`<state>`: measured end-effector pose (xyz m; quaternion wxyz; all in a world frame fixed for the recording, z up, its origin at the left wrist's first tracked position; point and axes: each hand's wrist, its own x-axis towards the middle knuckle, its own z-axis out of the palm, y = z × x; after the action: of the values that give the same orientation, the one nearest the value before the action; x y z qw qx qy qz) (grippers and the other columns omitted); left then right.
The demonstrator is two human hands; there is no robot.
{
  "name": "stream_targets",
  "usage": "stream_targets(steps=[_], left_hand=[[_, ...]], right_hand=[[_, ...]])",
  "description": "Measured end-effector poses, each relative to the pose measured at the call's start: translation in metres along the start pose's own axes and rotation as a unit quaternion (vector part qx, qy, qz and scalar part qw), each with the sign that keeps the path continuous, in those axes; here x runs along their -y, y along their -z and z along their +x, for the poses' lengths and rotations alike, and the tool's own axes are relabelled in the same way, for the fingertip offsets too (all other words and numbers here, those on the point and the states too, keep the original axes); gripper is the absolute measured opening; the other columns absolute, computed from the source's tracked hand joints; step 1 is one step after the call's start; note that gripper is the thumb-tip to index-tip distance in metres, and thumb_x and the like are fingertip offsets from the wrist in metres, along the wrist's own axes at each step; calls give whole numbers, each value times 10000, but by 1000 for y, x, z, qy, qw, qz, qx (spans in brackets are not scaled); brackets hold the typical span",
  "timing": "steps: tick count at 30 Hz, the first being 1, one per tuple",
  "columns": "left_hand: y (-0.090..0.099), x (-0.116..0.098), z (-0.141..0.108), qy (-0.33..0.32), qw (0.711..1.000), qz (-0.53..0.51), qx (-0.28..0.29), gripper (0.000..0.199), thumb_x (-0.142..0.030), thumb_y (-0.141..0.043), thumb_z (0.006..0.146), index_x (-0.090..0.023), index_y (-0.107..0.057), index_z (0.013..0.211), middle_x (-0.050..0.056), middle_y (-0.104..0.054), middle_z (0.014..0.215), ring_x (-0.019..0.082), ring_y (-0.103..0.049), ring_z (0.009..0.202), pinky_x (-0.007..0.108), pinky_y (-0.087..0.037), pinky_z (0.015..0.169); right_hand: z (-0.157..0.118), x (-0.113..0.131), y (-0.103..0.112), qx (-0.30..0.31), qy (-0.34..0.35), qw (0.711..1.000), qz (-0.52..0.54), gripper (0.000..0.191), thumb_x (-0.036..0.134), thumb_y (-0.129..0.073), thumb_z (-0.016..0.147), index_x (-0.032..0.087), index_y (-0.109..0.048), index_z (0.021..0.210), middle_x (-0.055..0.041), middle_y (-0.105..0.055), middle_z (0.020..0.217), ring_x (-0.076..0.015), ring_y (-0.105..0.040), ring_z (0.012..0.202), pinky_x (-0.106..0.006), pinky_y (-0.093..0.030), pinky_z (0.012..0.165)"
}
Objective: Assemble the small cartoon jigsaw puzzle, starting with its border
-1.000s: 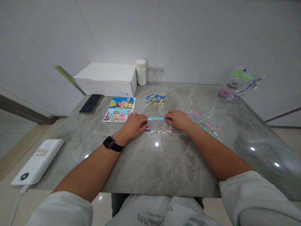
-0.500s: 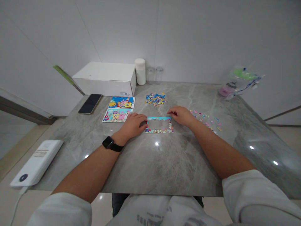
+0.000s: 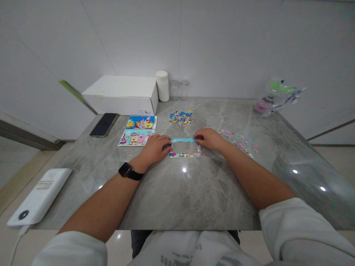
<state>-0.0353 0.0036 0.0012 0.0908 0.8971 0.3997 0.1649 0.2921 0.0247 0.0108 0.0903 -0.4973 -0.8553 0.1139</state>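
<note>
A partly assembled jigsaw puzzle (image 3: 185, 155) lies flat on the grey table, its colourful border joined around a bare middle. My left hand (image 3: 156, 147), a black watch on its wrist, has thumb and fingers closed at the puzzle's left edge. At the upper right corner my right hand (image 3: 208, 138) is pinched, fingertips touching the border; anything between them is too small to make out. Loose puzzle pieces (image 3: 241, 142) are scattered right of my right hand. Behind the puzzle sits a heap of blue and yellow pieces (image 3: 181, 117).
Two cartoon picture cards (image 3: 137, 137) lie beyond my left hand, near a phone (image 3: 104, 125). A white box (image 3: 119, 103), a white bottle (image 3: 162, 87) and two clear jars (image 3: 179, 90) stand along the wall. A plastic bag (image 3: 277, 98) is back right; a white power bank (image 3: 41, 195) is front left.
My right hand has moved slightly left and down, bringing its fingertips onto the puzzle's upper right corner. My left hand stays at the left edge. The whole view has shifted a little.
</note>
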Motion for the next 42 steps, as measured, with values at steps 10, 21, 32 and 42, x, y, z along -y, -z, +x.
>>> stream_targets(steps=[10, 21, 32, 42], left_hand=[[-2, 2, 2, -12, 1000, -20, -7, 244, -370, -620, 997, -240, -740, 1165, 88, -750, 1321, 281, -678, 1173, 486, -480, 1066], [6, 7, 5, -13, 995, -90, -26, 255, -352, -552, 1004, -231, -763, 1080, 89, -768, 1240, 259, -704, 1134, 449, -527, 1046], [1, 14, 8, 18, 996, -81, -12, 348, -436, -513, 985, -228, -769, 1095, 109, -796, 1156, 305, -714, 1072, 478, -525, 1019], [-2, 17, 7, 58, 994, -87, -27, 390, -474, -501, 975, -235, -762, 1139, 102, -797, 1126, 303, -732, 1053, 434, -559, 972]], right_hand=[[-1, 3, -1, -20, -6, 1000, 12, 201, 189, -715, 898, 192, -801, 1081, -74, -783, 1001, -196, -691, 872, -288, -480, 828], [-10, 7, 46, -158, -82, 972, 154, 558, 186, -700, 876, 219, -619, 1427, -57, -768, 1086, -145, -670, 767, -280, -547, 783], [-100, -13, 123, -309, -144, 926, 160, 525, 437, -704, 898, 237, -630, 1378, -64, -747, 1045, -179, -665, 789, -334, -579, 760], [-162, -71, 53, -332, -293, 890, 107, 385, 431, -604, 937, 207, -691, 1238, -62, -761, 928, -202, -687, 771, -373, -563, 787]])
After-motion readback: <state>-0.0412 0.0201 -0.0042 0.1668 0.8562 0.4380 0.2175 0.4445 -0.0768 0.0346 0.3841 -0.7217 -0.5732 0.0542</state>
